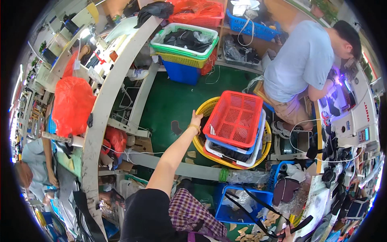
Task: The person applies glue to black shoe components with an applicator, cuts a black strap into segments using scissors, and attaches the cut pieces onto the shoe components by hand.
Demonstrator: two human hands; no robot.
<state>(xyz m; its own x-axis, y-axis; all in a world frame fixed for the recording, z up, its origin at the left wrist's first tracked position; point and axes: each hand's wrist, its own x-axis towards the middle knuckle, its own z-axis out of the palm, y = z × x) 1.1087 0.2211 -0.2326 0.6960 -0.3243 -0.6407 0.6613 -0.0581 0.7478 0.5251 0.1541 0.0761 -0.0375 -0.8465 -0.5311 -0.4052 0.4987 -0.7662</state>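
My left hand (196,120), with a yellow band at the wrist, reaches forward and grips the left rim of a large round yellow basket (196,141). Inside that basket sit stacked trays, a red perforated basket (234,117) on top, with blue and white ones (258,155) beneath and dark pieces between them. Near the lower edge, my right hand (287,234) is closed on a long black strap (258,221), which loops over a blue bin (219,213) holding clear plastic.
A co-worker (298,60) sits at a lit sewing machine (354,121) on the right. Stacked baskets (183,56) stand behind on the green floor (161,105). A long bench (98,121) runs along the left; a white rail (193,171) crosses before me. Scraps (250,236) litter the floor.
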